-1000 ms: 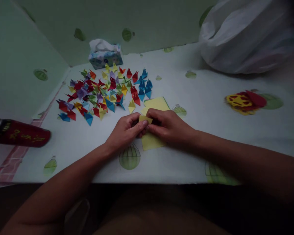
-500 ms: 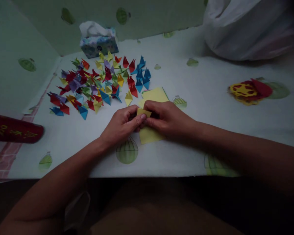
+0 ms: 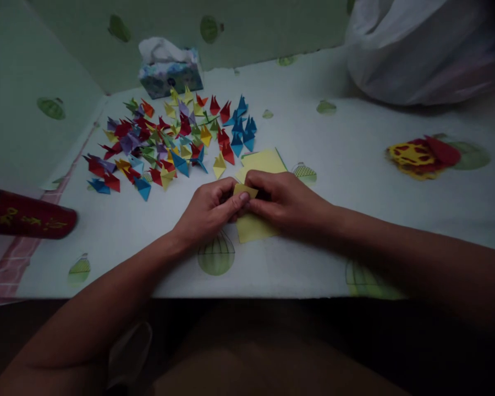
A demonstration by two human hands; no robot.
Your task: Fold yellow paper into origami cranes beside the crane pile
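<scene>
A small folded piece of yellow paper (image 3: 246, 191) is pinched between both hands above the table. My left hand (image 3: 214, 205) is closed, its thumb pressing on the paper's near side. My right hand (image 3: 286, 199) grips the paper's right part, and its curled fingers hide some of the folds. Under and behind the hands lie yellow paper sheets (image 3: 266, 160), with another yellow sheet (image 3: 256, 230) showing below them. Left of the sheets stands a yellow paper crane (image 3: 219, 165), close to my left hand.
Many coloured paper cranes (image 3: 142, 135) crowd the table's left side, before a tissue box (image 3: 171, 77). A dark red cylinder (image 3: 33, 214) lies at the left edge. On the right are a red and yellow object (image 3: 421, 157) and a white plastic bag (image 3: 421, 55).
The whole view has shifted slightly, with things appearing a little further right. Both hands keep the same hold on the folded paper.
</scene>
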